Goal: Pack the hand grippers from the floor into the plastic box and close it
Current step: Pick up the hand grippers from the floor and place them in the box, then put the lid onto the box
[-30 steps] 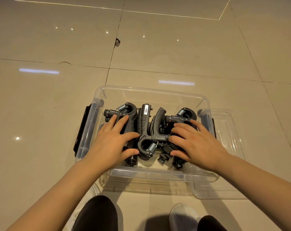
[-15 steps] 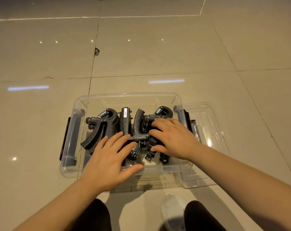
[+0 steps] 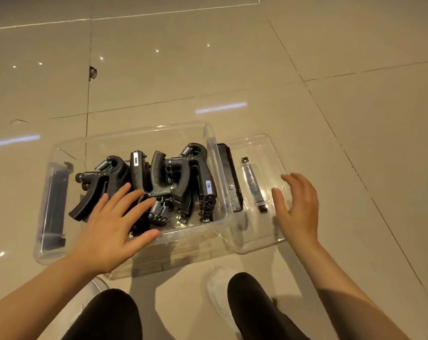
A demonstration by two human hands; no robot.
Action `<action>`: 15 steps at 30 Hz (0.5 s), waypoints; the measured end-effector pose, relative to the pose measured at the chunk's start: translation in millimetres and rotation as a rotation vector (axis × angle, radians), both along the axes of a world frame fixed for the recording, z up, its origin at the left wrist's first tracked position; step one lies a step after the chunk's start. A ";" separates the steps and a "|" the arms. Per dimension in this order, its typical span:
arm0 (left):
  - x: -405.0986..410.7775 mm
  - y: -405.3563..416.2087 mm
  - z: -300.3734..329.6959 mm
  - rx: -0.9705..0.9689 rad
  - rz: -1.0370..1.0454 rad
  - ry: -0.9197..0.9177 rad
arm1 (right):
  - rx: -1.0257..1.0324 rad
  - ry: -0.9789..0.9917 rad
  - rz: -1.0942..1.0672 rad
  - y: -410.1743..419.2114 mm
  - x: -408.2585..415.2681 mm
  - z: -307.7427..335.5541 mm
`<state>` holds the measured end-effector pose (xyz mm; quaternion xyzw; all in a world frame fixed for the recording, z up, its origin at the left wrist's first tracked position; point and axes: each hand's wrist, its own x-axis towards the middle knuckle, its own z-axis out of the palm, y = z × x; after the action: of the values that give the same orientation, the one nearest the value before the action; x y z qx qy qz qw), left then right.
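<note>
- hand grippers (image 3: 144, 182) are all sitting inside the clear plastic box (image 3: 134, 137) on the tiled floor (image 3: 355, 99); not seeing any loose ones out on the tiles in view.
- left hand (image 3: 110, 227) is hovering flat over the near side of the pile, fingers straight and spread, holding nothing. can't tell if the fingertips are actually touching the handles.
- right hand (image 3: 297, 207) is hanging over the lid (image 3: 254, 143), fingers apart and lightly bent, nothing in it, not clearly contacting yet.
- lid is lying flat on the floor just beside the box's right wall, with a dark latch strip (image 3: 253, 185) showing through it; box is carrying black clips (image 3: 228, 177) on its short ends.
- judging handling: lid is looking like thin clear plastic, so light, a bit flexy, slick on its flat face. probably best gripping it by the rim on a long edge, not the glossy middle.
- grippers are looking rigid, metal springs, likely fairly heavy together, so the box is probably staying put while the lid is going on.
- risk: a handle is sticking up near the back and may be fouling the lid; worth pressing the pile down first.
- packing is looking done, closing is what's remaining.
</note>
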<state>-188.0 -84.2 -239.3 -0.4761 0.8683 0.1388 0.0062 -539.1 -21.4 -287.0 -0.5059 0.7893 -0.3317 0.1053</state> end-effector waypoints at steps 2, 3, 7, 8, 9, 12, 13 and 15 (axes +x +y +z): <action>-0.3 0.9 0.6 0.009 -0.008 -0.016 | 0.306 -0.034 -0.142 37.8 -16.8 -40.9; -0.1 1.2 1.0 0.016 -0.003 -0.019 | 0.391 -0.064 -0.187 49.6 -20.6 -55.5; -0.8 1.0 2.5 0.040 -0.016 -0.058 | 0.517 -0.155 -0.289 54.9 -30.7 -72.7; -0.6 0.6 3.0 0.045 -0.015 -0.068 | 0.527 -0.163 -0.289 51.1 -32.0 -72.7; -0.6 0.3 3.5 0.049 -0.014 -0.078 | 0.522 -0.178 -0.292 47.2 -32.8 -71.9; -0.9 0.4 3.4 0.049 -0.021 -0.099 | 0.452 -0.306 -0.329 38.7 -34.2 -65.1; -0.8 0.5 3.3 0.049 -0.021 -0.102 | 0.432 -0.364 -0.351 37.0 -34.3 -61.4; -0.4 -0.1 3.8 0.055 -0.018 -0.101 | 0.409 -0.458 -0.383 33.9 -32.5 -54.1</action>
<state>-188.5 -84.3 -235.5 -0.4742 0.8671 0.1384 0.0645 -571.6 12.5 -341.1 -0.2299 0.8758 -0.2856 0.3141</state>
